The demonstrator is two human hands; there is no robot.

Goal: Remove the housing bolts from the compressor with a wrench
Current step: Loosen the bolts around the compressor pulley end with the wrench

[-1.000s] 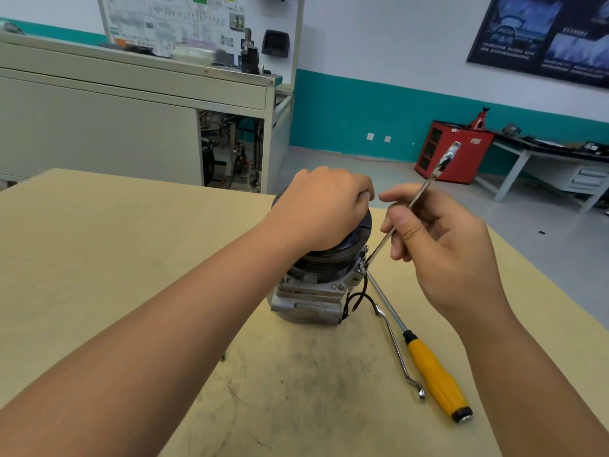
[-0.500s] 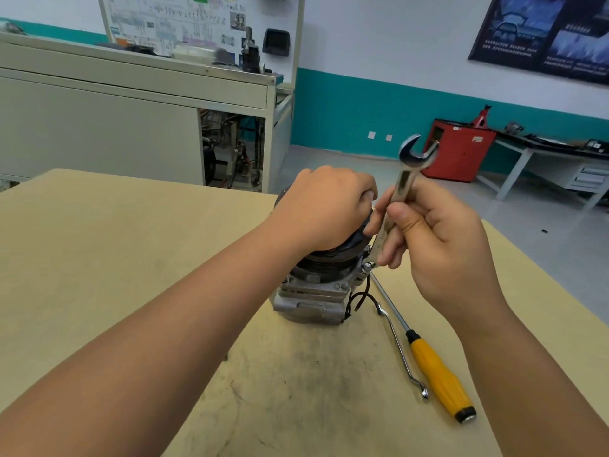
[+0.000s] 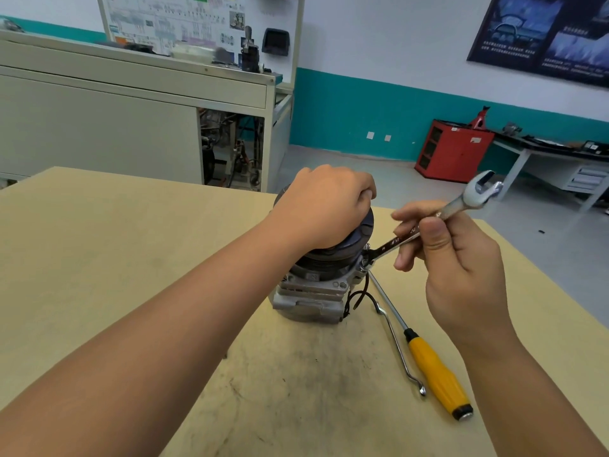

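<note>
Evidently the compressor point(image 3: 309, 291) stood upright on the surface point(image 3: 131, 258), the left hand point(image 3: 324, 209) curled in a grip over its top, while the right hand point(image 3: 454, 258) pinched the wrench point(image 3: 459, 205) mid-shaft, its lower end on a bolt point(image 3: 364, 262) at the housing's right edge. Doing this turn well, by my judgement, meant seating the wrench fully on the bolt, swinging it level, and bracing the compressor against the twist

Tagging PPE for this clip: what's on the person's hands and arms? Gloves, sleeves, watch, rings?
Nothing worn that shows. The left hand and right hand are bare, no gloves, and no rings on the parts in view. The left forearm and right forearm are bare down to the frame edge: no sleeve, cuff, watch or strap visible.
</note>
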